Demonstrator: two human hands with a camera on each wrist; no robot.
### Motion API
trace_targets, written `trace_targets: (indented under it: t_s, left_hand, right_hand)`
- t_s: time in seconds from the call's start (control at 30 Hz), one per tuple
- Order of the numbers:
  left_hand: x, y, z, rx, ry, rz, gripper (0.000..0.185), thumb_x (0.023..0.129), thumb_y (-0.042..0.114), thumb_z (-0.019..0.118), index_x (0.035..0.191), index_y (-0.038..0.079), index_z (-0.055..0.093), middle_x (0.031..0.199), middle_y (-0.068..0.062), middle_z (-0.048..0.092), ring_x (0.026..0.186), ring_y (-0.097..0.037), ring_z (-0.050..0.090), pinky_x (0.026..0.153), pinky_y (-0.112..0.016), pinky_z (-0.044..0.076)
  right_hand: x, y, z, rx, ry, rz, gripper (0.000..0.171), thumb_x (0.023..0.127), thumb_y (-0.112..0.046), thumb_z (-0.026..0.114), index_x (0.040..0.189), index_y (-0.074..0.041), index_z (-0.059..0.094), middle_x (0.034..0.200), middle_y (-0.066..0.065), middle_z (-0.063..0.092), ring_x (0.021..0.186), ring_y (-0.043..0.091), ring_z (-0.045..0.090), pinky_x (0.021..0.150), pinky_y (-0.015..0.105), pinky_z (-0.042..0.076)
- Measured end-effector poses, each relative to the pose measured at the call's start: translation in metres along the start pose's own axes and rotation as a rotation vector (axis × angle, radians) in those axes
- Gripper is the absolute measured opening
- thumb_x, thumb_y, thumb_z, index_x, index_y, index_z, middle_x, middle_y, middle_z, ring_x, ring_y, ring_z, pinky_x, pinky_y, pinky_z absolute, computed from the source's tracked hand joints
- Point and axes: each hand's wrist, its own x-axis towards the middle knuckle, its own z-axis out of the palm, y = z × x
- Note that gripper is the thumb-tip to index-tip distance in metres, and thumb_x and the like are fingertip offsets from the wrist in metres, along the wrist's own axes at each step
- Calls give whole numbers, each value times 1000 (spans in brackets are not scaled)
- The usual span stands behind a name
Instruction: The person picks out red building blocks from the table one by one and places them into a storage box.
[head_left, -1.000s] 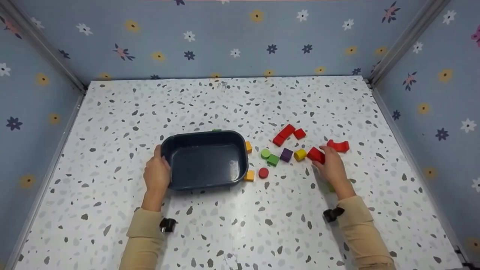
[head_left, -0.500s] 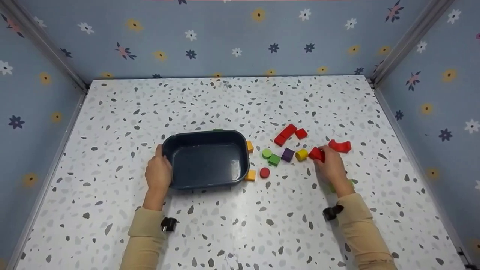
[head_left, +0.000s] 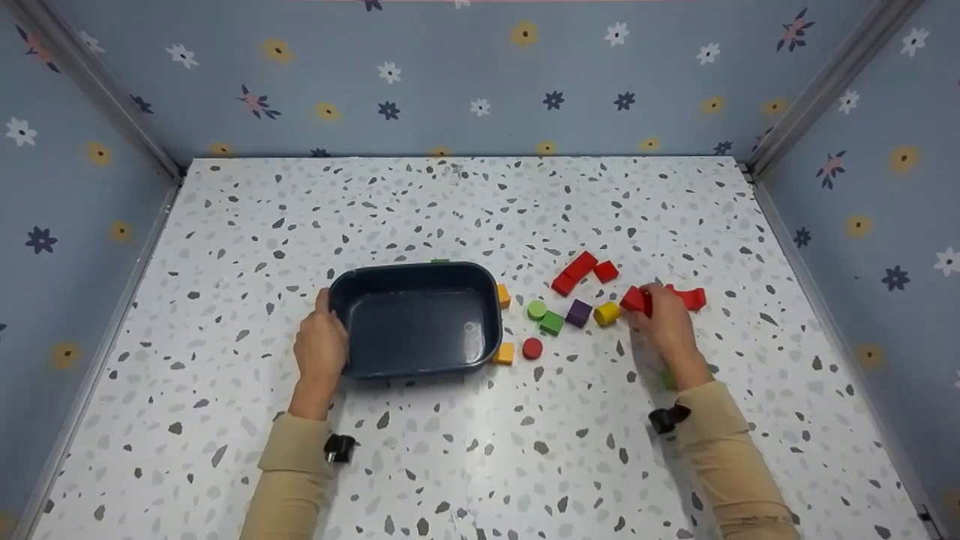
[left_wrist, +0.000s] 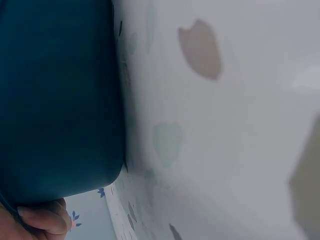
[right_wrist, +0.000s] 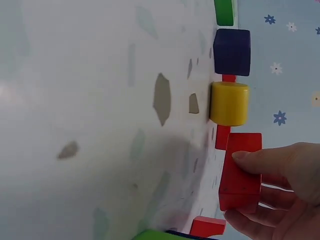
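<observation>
Red block [right_wrist: 239,180]: right hand [head_left: 670,322] clamping it near the yellow cylinder [right_wrist: 229,104].
I am gripping the end of the dark tray [head_left: 412,330] with the left hand [head_left: 320,346]. I am judging the block light, stiff and slightly slick, favouring its flat opposite sides, thumb against fingers.

A blue-grey back wall [head_left: 435,45] is rising behind a white surface [head_left: 525,465] flecked with grey and greenish chips, while a left wall [head_left: 75,277] and a right wall [head_left: 907,217] are flanking it. White, yellow, pink and dark blue flowers [head_left: 389,73] are dotting all three. Grey strips [head_left: 825,88] are lining the corners. Pale light is glinting off the surface's nearer part.
</observation>
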Motion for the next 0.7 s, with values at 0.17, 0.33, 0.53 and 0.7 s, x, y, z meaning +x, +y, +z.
trace_targets:
  t_s: [0.17, 0.33, 0.53, 0.7]
  left_hand:
    - [0, 0, 0, -3, 0, 1, 39, 89, 3, 41, 128, 0, 41, 90, -33, 57, 73, -46, 56, 55, -54, 40]
    - [1, -1, 0, -1, 5, 9, 39, 89, 3, 42, 128, 0, 41, 89, -33, 57, 72, -47, 56, 54, -54, 41]
    - [1, -1, 1, -4, 9, 6, 39, 89, 4, 42, 128, 1, 41, 89, -33, 57, 72, -47, 56, 55, -55, 41]
    - [1, -1, 1, -8, 13, 7, 38, 89, 4, 43, 127, 1, 42, 89, -32, 58, 71, -46, 57, 54, -54, 41]
  right_hand:
    - [3, -17, -6, -33, 62, -132, 44, 83, -7, 61, 122, 2, 45, 115, 21, 50, 98, 32, 46, 88, 44, 38]
    - [3, -34, -8, -32, 113, -240, 40, 82, -6, 62, 118, 3, 48, 110, 21, 53, 93, 32, 49, 84, 44, 39]
    - [0, -59, -7, -15, 144, -341, 37, 80, -5, 64, 114, 4, 52, 104, 20, 56, 89, 30, 51, 81, 43, 41]
    - [-4, -80, -5, -1, 133, -394, 38, 80, -6, 64, 115, 4, 52, 106, 21, 56, 93, 30, 52, 82, 42, 41]
